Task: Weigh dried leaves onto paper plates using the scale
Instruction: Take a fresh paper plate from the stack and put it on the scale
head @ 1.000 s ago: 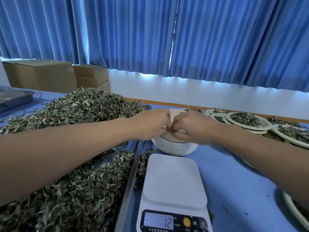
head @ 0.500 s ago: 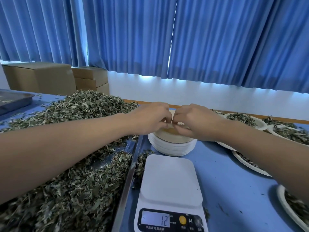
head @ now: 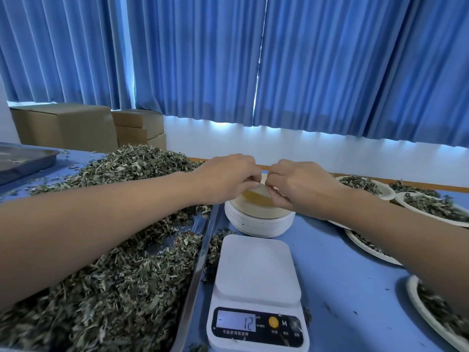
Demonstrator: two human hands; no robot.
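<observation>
— Where are the hands?

— Both are stretched out over the stack of paper plates, which sits on the blue table just beyond the scale. The left hand and the right hand are close together, knuckles almost meeting, above the far side of the stack.

— Are they holding anything?

— Each has its fingers curled onto the rim of the top plate. That plate is tilted, its far edge raised between the two hands and its near edge resting on the stack. The hands hide how far the fingertips reach under it, so I cannot tell.

— And the scale?

— It is white and sits in the middle, near the person. Its display is lit and reads 12, with a short dash left of the digits.

— The leaves?

— The dried leaves lie in a big heap on the left, filling a metal tray whose right rim runs just beside the scale. A few bits lie over that rim on the table. The left forearm crosses above the heap.

— Any plates with leaves on them?

— Yes, on the right are several filled plates, some overlapping. One at the near right edge is only partly in sight.

— What's behind all that?

— Blue curtains hang along the far wall. Cardboard boxes are stacked at the far left, and a second grey tray sits on the table in front of them.
</observation>
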